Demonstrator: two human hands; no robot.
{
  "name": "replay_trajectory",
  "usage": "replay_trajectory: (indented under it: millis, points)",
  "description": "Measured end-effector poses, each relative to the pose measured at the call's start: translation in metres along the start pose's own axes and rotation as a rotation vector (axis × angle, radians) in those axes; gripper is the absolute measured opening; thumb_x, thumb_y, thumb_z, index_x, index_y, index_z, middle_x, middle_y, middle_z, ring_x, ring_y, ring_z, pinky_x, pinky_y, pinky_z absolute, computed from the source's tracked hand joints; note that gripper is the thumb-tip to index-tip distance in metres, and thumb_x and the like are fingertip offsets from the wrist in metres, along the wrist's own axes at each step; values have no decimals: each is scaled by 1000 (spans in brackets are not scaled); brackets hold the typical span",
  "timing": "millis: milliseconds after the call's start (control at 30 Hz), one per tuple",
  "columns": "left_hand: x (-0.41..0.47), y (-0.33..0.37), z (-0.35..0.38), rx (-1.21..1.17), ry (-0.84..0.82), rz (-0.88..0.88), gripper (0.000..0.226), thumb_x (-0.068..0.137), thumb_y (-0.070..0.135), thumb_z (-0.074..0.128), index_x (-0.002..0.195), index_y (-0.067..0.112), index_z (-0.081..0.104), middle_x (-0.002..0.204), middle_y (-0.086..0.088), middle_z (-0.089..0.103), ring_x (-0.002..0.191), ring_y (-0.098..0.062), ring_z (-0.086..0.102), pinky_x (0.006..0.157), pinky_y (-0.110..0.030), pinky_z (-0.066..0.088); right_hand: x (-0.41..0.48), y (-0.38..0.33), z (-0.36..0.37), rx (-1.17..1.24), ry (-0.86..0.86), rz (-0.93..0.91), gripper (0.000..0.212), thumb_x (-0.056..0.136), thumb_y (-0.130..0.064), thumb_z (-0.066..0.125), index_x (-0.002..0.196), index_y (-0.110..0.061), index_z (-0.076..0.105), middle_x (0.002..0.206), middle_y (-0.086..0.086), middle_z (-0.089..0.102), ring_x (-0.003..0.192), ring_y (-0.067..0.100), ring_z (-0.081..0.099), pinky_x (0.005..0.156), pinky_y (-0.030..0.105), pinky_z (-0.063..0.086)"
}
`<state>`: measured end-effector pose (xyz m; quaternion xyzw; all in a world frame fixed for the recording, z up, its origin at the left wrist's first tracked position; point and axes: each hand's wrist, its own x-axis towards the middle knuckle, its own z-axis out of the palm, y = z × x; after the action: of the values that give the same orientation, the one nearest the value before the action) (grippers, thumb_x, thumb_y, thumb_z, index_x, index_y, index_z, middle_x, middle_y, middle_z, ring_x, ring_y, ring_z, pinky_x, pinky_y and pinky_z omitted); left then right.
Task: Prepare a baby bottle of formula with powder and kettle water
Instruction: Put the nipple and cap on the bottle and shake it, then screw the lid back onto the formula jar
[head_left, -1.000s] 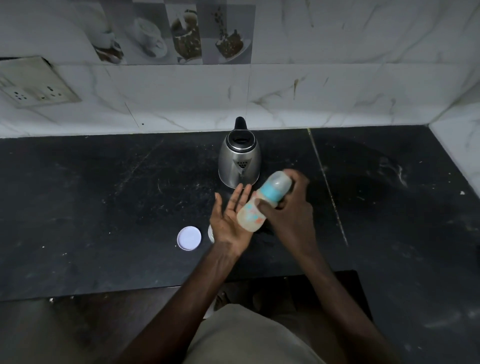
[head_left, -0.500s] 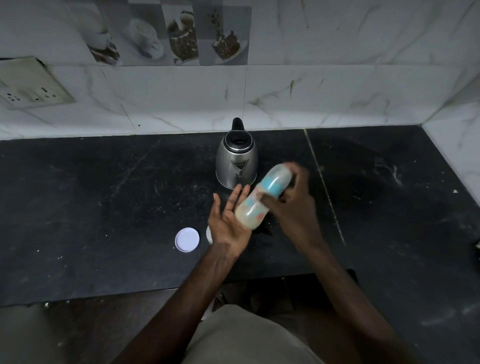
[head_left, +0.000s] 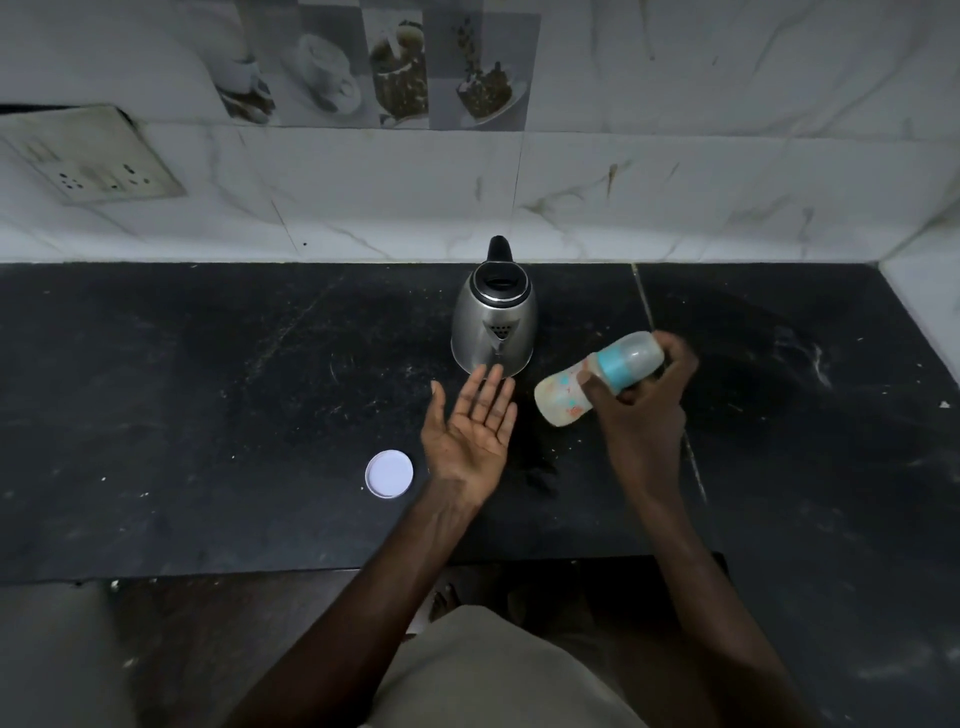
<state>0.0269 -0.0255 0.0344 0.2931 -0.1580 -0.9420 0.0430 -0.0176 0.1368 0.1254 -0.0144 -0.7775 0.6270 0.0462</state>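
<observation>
My right hand (head_left: 641, 410) grips a baby bottle (head_left: 597, 376) with a teal collar and clear cap. The bottle is tilted, base down-left, milky inside, held above the counter. My left hand (head_left: 470, 423) is open, palm up, fingers together, a short gap left of the bottle's base and holding nothing. A steel kettle (head_left: 493, 325) with a black lid and handle stands just behind my left fingertips. A round white lid (head_left: 389, 474) lies flat on the counter to the left of my left wrist.
The black stone counter (head_left: 208, 389) runs to a marble-tiled wall at the back and a side wall (head_left: 924, 291) at the right. A socket plate (head_left: 93, 156) is on the wall at upper left. The counter's front edge (head_left: 260, 574) lies near my body.
The bottle's base was against my left palm; my right hand has since swung it away to the right, leaving a gap. My left hand stays open in place.
</observation>
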Motion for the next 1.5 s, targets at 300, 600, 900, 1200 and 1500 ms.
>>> replay_trajectory:
  millis: [300, 600, 900, 1200, 1500]
  points:
    - [4, 25, -7, -22, 19, 106, 68, 104, 59, 47, 147, 9, 58, 144, -13, 65, 137, -31, 61, 123, -42, 38, -16, 94, 12, -471, -285, 129, 94, 79, -23, 87, 150, -37, 27, 134, 4, 63, 120, 27, 65, 100, 43, 54]
    - [1, 26, -11, 19, 9, 129, 64, 105, 57, 48, 144, 8, 59, 143, -12, 67, 135, -30, 62, 119, -42, 42, -23, 134, 28, -622, -415, 99, 93, 81, -28, 85, 153, -31, 26, 138, 8, 62, 122, 28, 63, 99, 44, 55]
    - [14, 51, -44, 665, 208, 365, 30, 108, 18, 52, 130, 6, 70, 132, -7, 73, 115, -6, 71, 111, -31, 48, -38, 145, 34, -682, -403, 107, 90, 81, -34, 84, 153, -30, 29, 139, 6, 62, 120, 28, 64, 94, 41, 54]
    - [39, 80, -128, 1922, 449, 135, 73, 87, 6, 63, 156, 20, 47, 161, -18, 42, 149, -43, 35, 122, -50, 34, -37, 143, 23, -556, -386, 112, 107, 76, -7, 81, 161, -32, 21, 156, 5, 43, 139, 22, 50, 109, 41, 48]
    - [33, 58, -139, 2155, 475, 26, 89, 83, 28, 83, 160, 27, 38, 169, -10, 20, 154, -39, 19, 115, -56, 41, -29, 99, 14, -235, -109, 168, 93, 79, 7, 69, 156, -27, 31, 141, -1, 56, 120, 13, 60, 100, 37, 54]
